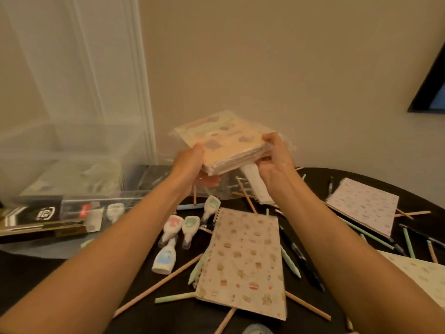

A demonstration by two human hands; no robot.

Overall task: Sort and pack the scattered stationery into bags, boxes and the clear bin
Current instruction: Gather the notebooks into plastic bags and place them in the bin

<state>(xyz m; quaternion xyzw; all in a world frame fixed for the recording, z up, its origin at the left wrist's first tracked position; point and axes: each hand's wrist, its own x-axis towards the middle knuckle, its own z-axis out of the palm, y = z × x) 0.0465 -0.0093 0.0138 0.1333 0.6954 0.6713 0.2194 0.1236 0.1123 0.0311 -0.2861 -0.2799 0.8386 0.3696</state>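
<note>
Notebook (243, 266) flat on surface (29, 273), down below left hand (190, 162) and right hand (274, 160) | 2 hands curl round ends of stack of wrapped packs (231, 143), held up off surface | tip, I think: keep edges even, lower flat into clear bin (60, 153), left of left hand

There is one view only, from the person's head. It faces forward and somewhat down over the dark table (168, 319), very near. The left hand (190, 160) and right hand (274, 157) sit mid-view. The wall (265, 68) fills the far half.
</note>
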